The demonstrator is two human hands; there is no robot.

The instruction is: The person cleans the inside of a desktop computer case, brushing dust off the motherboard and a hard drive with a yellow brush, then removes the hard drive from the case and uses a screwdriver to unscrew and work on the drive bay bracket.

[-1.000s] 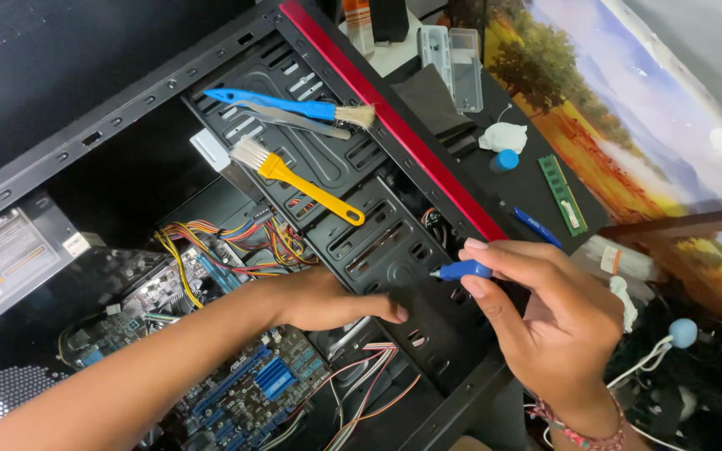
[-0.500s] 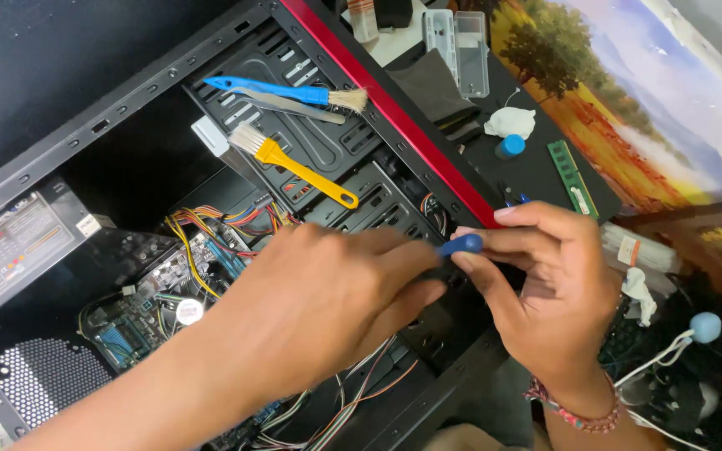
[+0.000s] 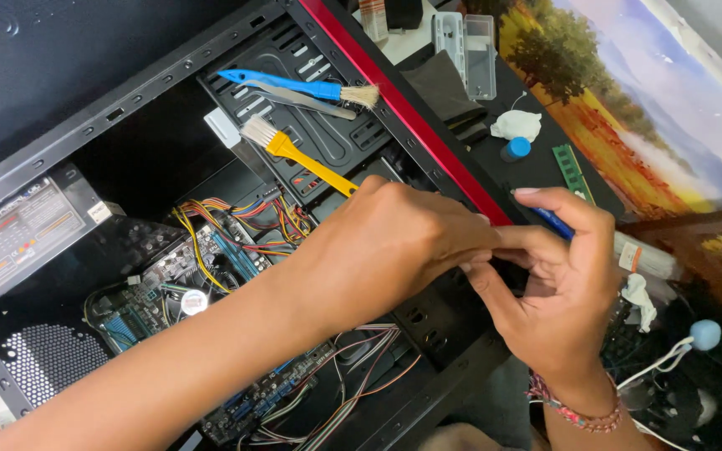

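Open computer case, both hands' fingers around blue screwdriver.

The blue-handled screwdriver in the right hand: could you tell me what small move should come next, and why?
Probably a small turn of the blue-handled screwdriver while the left hand steadies the spot. The right hand pinches its handle beside the case's red edge, both hands meet there, and the tip is hidden behind the left hand's fingers.

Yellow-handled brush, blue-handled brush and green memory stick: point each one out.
Yellow-handled brush (image 3: 307, 161), head view, on the plastic handle just below the bristles.
Blue-handled brush (image 3: 294, 85), head view, on the middle of the handle.
Green memory stick (image 3: 572, 173), head view, on the board's middle.
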